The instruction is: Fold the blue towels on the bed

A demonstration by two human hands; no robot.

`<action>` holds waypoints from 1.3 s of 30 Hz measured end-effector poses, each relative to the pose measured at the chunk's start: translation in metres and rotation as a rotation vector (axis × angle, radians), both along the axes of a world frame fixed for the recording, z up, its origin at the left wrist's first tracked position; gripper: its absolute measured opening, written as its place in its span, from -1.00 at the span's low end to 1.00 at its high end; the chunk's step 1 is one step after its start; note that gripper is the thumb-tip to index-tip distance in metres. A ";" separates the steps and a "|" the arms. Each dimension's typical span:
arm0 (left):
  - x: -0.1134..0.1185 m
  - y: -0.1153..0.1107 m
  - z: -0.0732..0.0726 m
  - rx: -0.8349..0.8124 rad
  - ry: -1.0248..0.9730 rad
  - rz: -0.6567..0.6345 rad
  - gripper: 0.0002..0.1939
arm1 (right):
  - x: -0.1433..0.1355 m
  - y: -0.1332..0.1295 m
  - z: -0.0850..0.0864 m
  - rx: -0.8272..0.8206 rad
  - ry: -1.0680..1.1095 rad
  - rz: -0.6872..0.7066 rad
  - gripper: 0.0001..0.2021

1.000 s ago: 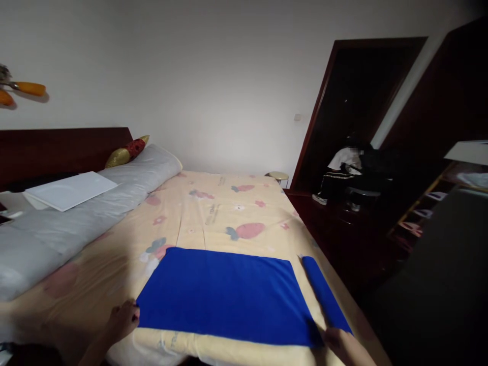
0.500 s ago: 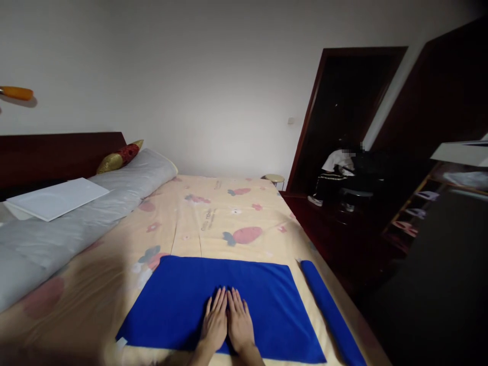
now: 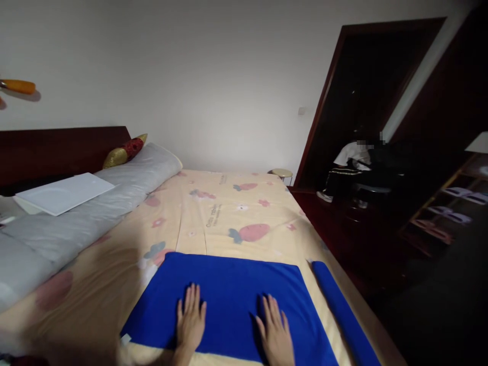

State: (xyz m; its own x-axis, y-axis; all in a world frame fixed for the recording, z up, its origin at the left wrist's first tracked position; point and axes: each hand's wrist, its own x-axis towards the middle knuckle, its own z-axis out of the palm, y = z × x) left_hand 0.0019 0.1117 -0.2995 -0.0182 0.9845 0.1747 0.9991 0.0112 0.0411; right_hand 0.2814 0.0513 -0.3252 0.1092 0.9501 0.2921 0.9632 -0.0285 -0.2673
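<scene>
A blue cloth (image 3: 229, 284) lies spread flat on the bed, with a small white tag at its near left corner. My left hand (image 3: 191, 317) rests palm down on the left part of the cloth, fingers stretched out. On the right part lies my right hand (image 3: 275, 328), also palm down with its fingers extended and thumb apart. Bare cloth shows between the two hands. Beside the right edge of the cloth is a rolled blue cloth (image 3: 343, 310), apart from both hands.
The bed sheet (image 3: 244, 203) has a strawberry and flower print. A long grey pillow (image 3: 125, 178), a white board (image 3: 64, 193) and a red-gold cushion (image 3: 127, 151) are at the left. A round stool (image 3: 282, 173) stands beyond the bed. At right, a person (image 3: 348, 157) sits near the doorway.
My hands have moved apart from the middle of the cloth, the left one leftward and the right one rightward. The view has shifted slightly; the cloth still lies flat.
</scene>
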 end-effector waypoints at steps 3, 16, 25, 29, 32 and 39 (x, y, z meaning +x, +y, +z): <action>0.060 0.007 0.002 0.000 -0.074 -0.290 -0.46 | -0.057 0.038 0.015 -0.037 0.019 0.178 -0.42; -0.130 0.040 0.001 0.004 0.051 0.324 -0.39 | 0.105 -0.001 -0.014 -0.016 -0.124 -0.003 -0.28; 0.057 0.095 -0.002 -0.037 -0.102 -0.362 -0.46 | -0.071 0.128 0.029 -0.157 0.015 0.390 -0.46; -0.013 0.132 0.001 -0.063 -0.026 -0.118 -0.44 | 0.003 0.142 0.022 -0.266 -0.071 0.236 -0.44; -0.093 0.153 0.004 -0.028 0.030 0.241 -0.40 | 0.094 0.130 0.008 -0.243 -0.150 -0.107 -0.37; -0.105 0.155 0.019 0.038 -0.004 0.213 -0.40 | 0.118 0.122 0.007 -0.137 -0.154 -0.182 -0.30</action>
State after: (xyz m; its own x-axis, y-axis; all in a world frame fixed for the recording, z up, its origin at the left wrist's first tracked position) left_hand -0.1026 0.2664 -0.2805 -0.2256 0.9511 0.2110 0.9742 0.2202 0.0490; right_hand 0.3998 0.1729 -0.3177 0.2462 0.9508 0.1883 0.9679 -0.2308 -0.1000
